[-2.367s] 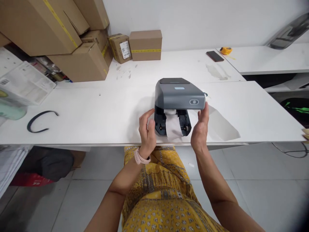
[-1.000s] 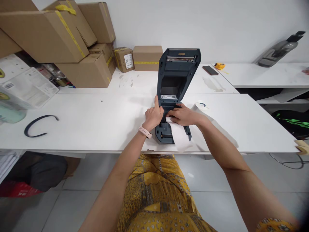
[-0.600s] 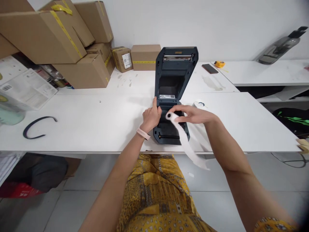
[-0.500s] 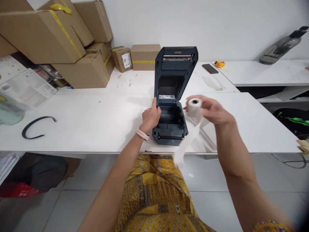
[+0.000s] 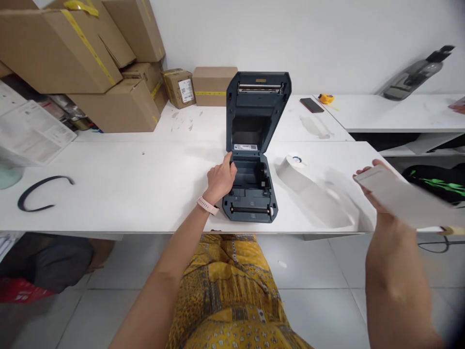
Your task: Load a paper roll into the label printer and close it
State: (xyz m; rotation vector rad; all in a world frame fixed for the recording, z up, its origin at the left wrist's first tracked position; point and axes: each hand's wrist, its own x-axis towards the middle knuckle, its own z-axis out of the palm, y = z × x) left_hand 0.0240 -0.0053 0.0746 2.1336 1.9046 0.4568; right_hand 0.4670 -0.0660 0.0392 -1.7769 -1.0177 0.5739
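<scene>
Left hand (image 5: 221, 179): I am resting it on the open printer (image 5: 250, 199), grip unclear | Right hand (image 5: 379, 205): I am holding it outstretched, clutching white paper (image 5: 405, 194).

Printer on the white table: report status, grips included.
Left grip on printer, left edge. Right grip holding white paper. Lid raised. Paper roll close by, printer's right.

This looks like a packing room or small office. Taped cardboard boxes (image 5: 118, 107) crowd the far left; an open printer (image 5: 257, 157) sits on the white tabletop (image 5: 156, 186).
</scene>
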